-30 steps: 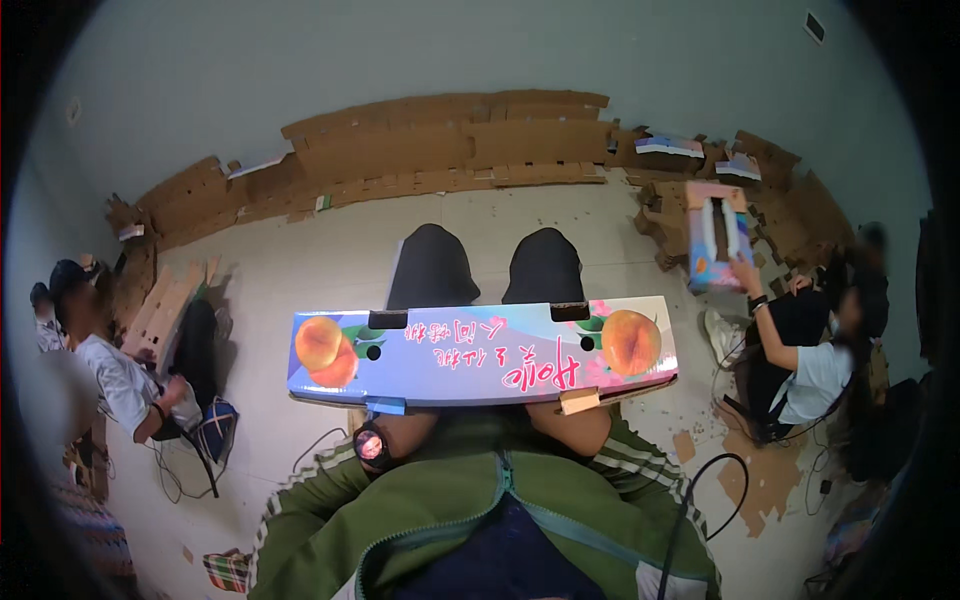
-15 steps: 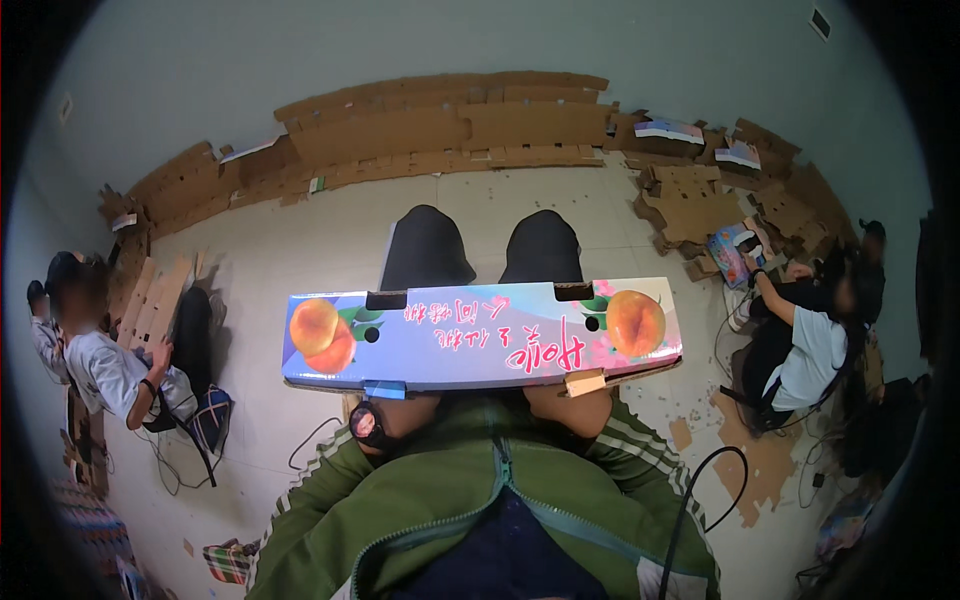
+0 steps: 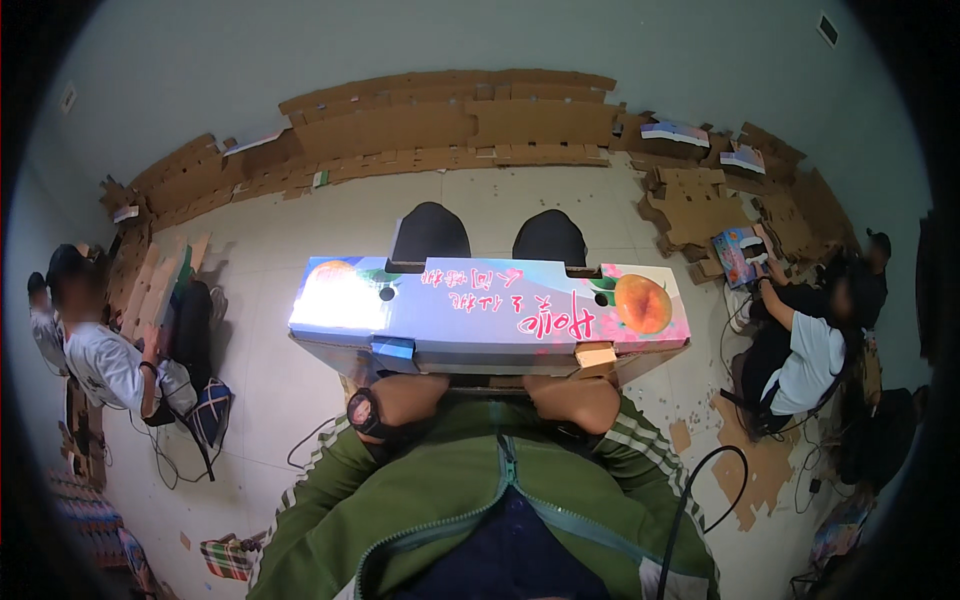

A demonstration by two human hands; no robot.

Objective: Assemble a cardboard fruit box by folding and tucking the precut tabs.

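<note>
Cardboard peach-printed box point(image 3: 480, 310) hides the fingers of our left hand point(image 3: 412, 397), at its 7 o'clock, and right hand point(image 3: 572, 401), at 5 o'clock; we cannot tell their opening or grip.

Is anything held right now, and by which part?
The peach-printed box, apparently from its near underside: the left hand and right hand reach beneath it, fingers hidden, so the exact grip cannot be told.

box point(image 3: 470, 310) before jacket point(image 3: 410, 470), cardboard point(image 3: 540, 125) along wall point(image 3: 450, 35)
</note>
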